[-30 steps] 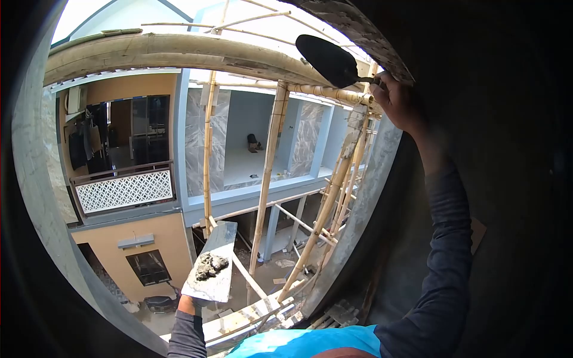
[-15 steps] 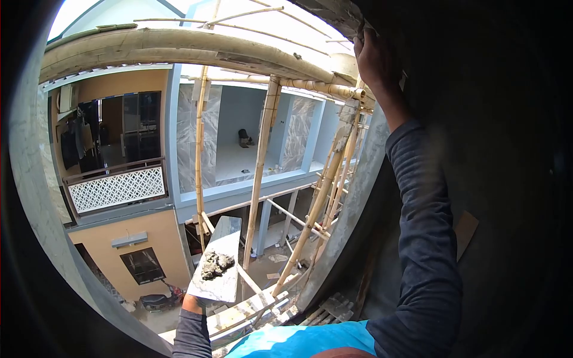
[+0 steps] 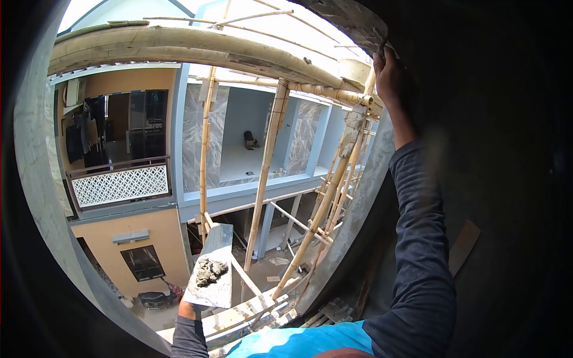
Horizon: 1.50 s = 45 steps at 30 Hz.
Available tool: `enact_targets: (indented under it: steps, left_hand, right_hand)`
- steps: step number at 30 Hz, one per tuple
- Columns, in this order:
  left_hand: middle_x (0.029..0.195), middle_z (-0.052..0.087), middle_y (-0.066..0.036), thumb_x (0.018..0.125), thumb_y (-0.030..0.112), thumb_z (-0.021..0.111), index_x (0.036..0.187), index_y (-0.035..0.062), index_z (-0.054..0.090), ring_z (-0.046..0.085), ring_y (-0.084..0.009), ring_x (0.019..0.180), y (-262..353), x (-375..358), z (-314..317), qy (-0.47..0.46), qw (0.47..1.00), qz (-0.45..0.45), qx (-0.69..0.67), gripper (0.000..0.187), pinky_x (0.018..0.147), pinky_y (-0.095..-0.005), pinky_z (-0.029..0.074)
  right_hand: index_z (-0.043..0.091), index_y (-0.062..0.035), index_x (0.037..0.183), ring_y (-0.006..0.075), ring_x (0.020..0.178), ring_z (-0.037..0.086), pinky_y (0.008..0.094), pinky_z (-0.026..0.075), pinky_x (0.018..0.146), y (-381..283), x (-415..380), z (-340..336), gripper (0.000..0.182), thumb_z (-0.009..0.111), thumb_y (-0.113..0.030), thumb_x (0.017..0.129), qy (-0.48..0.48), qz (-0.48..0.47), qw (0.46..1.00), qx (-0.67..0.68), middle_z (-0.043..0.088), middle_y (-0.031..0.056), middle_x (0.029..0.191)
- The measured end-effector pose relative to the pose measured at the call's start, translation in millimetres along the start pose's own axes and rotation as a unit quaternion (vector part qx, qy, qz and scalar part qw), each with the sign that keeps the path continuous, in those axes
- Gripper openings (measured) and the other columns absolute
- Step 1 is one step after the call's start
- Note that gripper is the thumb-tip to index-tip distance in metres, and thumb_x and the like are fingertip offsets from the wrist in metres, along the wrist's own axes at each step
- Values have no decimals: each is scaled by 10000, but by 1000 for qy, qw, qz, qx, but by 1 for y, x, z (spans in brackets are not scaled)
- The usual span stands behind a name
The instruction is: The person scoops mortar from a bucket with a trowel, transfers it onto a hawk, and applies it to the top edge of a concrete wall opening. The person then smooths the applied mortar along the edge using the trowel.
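Note:
My left hand (image 3: 188,310) is at the bottom, mostly hidden beneath a flat grey mortar board (image 3: 218,292), which it holds up from below. A lump of wet mortar (image 3: 210,272) sits on the board's near half. High on the right, my right hand (image 3: 391,77) reaches to the rough underside of the opening's top edge (image 3: 364,24). Its fingers are curled closed near that edge. Shadow hides whatever they grip.
Bamboo scaffold poles (image 3: 265,173) stand outside the opening, with a thick horizontal beam (image 3: 179,45) across the top. Below are scaffold planks (image 3: 239,316) and a parked motorcycle (image 3: 158,298). A dark wall fills the right side; a tiled building with a balcony railing (image 3: 119,186) faces me.
My right hand has come slightly down and to the right in view, still by the top edge. The mortar board has shifted a little left and down. The whole view has turned slightly.

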<state>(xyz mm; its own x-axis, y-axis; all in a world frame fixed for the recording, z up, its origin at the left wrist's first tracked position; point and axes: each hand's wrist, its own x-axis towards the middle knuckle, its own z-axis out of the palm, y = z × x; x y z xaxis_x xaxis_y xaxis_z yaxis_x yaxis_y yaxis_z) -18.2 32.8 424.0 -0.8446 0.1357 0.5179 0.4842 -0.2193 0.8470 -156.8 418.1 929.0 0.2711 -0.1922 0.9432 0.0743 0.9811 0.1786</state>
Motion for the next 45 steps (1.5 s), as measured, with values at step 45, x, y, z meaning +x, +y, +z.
enact_targets:
  steps: [45]
  left_hand:
    - [1064, 620, -107, 811, 209, 683, 1132, 72, 580, 563, -298, 1103, -14, -16, -8, -22, 995, 19, 96, 365, 1003, -497, 375]
  right_hand:
    - [593, -108, 1179, 359, 859, 641, 449, 511, 724, 41, -40, 12, 394, 519, -409, 936, 25, 4, 996, 83, 657, 169, 936]
